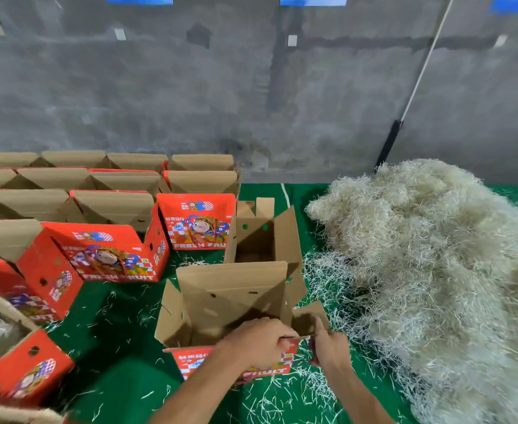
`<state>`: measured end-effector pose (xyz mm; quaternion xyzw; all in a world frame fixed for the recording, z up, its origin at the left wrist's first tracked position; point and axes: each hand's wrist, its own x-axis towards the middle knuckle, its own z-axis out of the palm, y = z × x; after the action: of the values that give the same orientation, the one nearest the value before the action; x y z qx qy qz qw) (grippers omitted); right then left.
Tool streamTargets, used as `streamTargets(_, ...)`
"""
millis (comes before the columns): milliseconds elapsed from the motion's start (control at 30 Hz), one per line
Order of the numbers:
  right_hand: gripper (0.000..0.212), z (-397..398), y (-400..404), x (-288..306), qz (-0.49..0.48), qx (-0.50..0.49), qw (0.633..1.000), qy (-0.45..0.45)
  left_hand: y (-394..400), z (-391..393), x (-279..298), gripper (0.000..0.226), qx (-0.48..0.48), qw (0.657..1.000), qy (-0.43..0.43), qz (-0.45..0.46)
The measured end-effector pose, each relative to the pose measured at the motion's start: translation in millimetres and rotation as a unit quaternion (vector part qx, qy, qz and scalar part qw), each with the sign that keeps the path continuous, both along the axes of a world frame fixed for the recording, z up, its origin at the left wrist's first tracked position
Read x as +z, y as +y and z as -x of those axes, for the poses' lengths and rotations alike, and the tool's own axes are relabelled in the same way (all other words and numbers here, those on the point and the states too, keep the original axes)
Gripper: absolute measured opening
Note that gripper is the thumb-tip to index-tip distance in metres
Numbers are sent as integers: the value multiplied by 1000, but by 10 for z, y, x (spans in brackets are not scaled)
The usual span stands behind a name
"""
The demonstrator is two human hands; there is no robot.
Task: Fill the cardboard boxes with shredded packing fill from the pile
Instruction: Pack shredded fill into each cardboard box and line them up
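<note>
Green matting (pixel 123 371) covers the floor below a bare grey concrete wall (pixel 190 87). At the bottom centre, both hands work the near edge of an open cardboard box (pixel 230 304). The left hand (pixel 256 342) curls its grip over the near rim, and the right hand (pixel 328 347) pinches the near right corner flap. This box looks empty inside. Just behind it a second open box (pixel 259 240) also shows a bare bottom. To the right lies the large pale pile of shredded fill (pixel 429 270), well within reach, with loose strands scattered over the matting. To the left, rows of red printed boxes (pixel 108 252) stand open; their insides are mostly hidden. One box at the far left edge (pixel 4 335) seems to hold fill already. Judging by this, filling has barely begun.
</note>
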<state>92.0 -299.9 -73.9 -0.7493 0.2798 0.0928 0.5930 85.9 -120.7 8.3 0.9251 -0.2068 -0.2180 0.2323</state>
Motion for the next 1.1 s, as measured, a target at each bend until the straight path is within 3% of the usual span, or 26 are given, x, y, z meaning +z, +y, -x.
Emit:
streamTargets(33, 50, 12, -17, 3, -1, -1, 1000, 1, -30, -7, 18, 37, 9, 1000, 28, 6)
streamTargets(133, 48, 34, -59, 51, -23, 13, 1000, 2, -128, -81, -33, 94, 87, 984, 156, -5)
streamTargets(200, 46, 34, -97, 83, -13, 28, 999, 22, -211, -132, -141, 110, 119, 978, 171, -20)
streamTargets(267, 43, 16, -133, 94, -18, 48, 998, 46, -290, -139, -283, 96, 99, 990, 100, -5)
streamTargets(333, 43, -25, -168, 98, -35, 65, 995, 60, -339, -166, -483, 80, 75, 996, -35, -28)
streamTargets(400, 45, -66, -204, 91, -66, 79, 992, 70, -382, -107, -692, 65, 78, 979, -158, -101)
streamTargets(500, 46, -79, -275, 38, -104, 103, 987, 63, -439, -43, -902, 39, 99, 943, -297, -110)
streamTargets(700, 49, -143, -562, -18, -74, 146, 987, 8, -767, -278, -767, 19, 42, 921, -388, -2)
streamTargets(800, 48, -217, -839, -5, -48, 105, 991, -65, -1177, -413, -681, 12, 20, 919, -392, 24)
streamTargets(867, 41, -273, -1120, 37, 23, 85, 987, -133, -1466, -524, -662, 9, 0, 926, -378, 23)
streamTargets(967, 12, -378, -1665, 150, 196, 101, 952, -211, -1960, -695, -684, 36, -32, 952, -305, 14)
streamTargets(1000, 14, -434, -1865, 169, 263, 105, 934, -215, -2134, -752, -698, 47, -40, 956, -288, 21)
streamTargets(1100, 59, -642, -2402, 136, 437, 141, 880, -121, -2634, -918, -753, 76, -5, 982, -182, 53)
